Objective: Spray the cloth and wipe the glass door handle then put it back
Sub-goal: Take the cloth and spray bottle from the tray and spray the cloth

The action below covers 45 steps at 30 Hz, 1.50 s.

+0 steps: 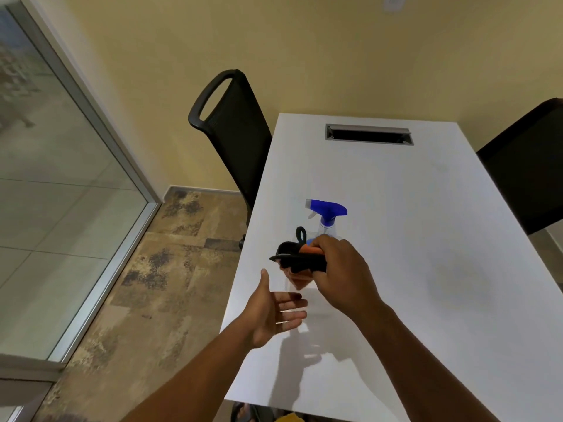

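Over the white table (396,239), our right hand (344,275) grips the black-and-orange cloth (300,263) in the air just in front of the spray bottle (327,217). Our left hand (274,312) waits open-palmed; we should spread the cloth flat there before spraying.

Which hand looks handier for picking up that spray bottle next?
Probably the left hand: it is open and holds nothing, near the spray bottle on the white table. The right hand already grips the cloth.
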Tool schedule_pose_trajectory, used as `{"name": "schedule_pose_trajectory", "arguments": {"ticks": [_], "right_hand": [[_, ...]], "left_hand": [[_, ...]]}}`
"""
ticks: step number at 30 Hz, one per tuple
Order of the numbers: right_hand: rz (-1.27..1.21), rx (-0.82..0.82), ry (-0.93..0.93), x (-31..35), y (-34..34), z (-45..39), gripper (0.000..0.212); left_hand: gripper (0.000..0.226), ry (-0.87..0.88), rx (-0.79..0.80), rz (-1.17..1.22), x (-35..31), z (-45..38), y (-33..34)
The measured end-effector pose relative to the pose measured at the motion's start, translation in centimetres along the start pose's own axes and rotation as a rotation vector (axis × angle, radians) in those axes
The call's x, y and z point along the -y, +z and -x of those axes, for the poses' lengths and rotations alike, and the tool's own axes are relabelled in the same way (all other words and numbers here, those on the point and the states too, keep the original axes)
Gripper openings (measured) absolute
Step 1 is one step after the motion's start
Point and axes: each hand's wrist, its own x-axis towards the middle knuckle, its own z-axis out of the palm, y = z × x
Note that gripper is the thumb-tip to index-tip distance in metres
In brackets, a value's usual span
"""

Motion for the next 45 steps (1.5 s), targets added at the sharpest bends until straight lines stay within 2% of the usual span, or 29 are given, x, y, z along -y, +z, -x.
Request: {"name": "schedule_pose_trajectory", "arguments": {"ticks": [3, 5, 10, 13, 17, 19, 23, 26, 28, 31, 32, 34, 37, 39, 42, 45], "right_hand": [[-0.045, -0.049, -0.140, 1.4, 0.3, 0.9, 0.025], [-0.019, -0.046, -0.234, 1.7, 0.8, 1.6, 0.025], [0.086, -0.035, -0.253, 0.9, 1.9, 2.1, 0.024], [0.113, -0.035, -0.270, 0.1, 2.2, 2.2, 0.025], [0.197, 0.076, -0.284, -1.2, 2.5, 2.8, 0.040], [0.163, 0.106, -0.303, -1.9, 2.1, 3.2, 0.045], [0.062, 0.082, -0.296, -2.7, 1.7, 3.7, 0.040], [0.037, 0.125, -0.359, -3.2, 2.2, 3.4, 0.033], [-0.123, 0.046, -0.212, -3.6, 2.7, 2.6, 0.032], [-0.327, -0.204, 0.144, -4.8, 3.5, 0.2, 0.022], [-0.341, -0.231, 0.230, -5.4, 3.7, -0.7, 0.019], [-0.308, -0.206, 0.329, -6.4, 4.1, -2.5, 0.033], [-0.296, -0.160, 0.388, -7.1, 4.6, -5.2, 0.062], [-0.341, -0.128, 0.364, -7.1, 5.1, -6.8, 0.070], [-0.439, -0.105, 0.324, -7.0, 5.7, -8.5, 0.055], [-0.485, -0.149, 0.333, -7.2, 6.1, -9.2, 0.039]], "left_hand": [[0.083, 0.067, 0.173, 0.170, -0.6, 0.4, 0.2], [0.073, 0.170, 0.212, 0.243, -1.3, 0.3, 0.1], [0.095, 0.163, 0.271, 0.398, -3.3, -0.4, -0.5], [0.089, 0.174, 0.272, 0.378, -4.3, -0.5, -0.1], [0.070, 0.166, 0.251, 0.325, -4.9, -0.7, 0.4], [0.065, 0.157, 0.257, 0.279, -5.2, -0.8, 0.5], [0.059, 0.157, 0.276, 0.246, -5.4, -0.7, 0.4], [0.059, 0.164, 0.276, 0.222, -5.4, -0.7, 0.4], [0.056, 0.174, 0.246, 0.190, -5.4, -0.7, 0.4], [0.055, 0.178, 0.199, 0.195, -5.3, -0.4, 0.0], [0.055, 0.181, 0.187, 0.204, -5.3, -0.3, -0.3], [0.055, 0.187, 0.175, 0.215, -5.4, -0.1, -0.8], [0.054, 0.186, 0.176, 0.225, -5.8, 0.2, -1.5], [0.056, 0.189, 0.199, 0.241, -6.1, 0.4, -1.9], [0.059, 0.203, 0.234, 0.258, -6.6, 0.4, -2.3], [0.061, 0.227, 0.269, 0.284, -6.9, 0.3, -2.4]]}}
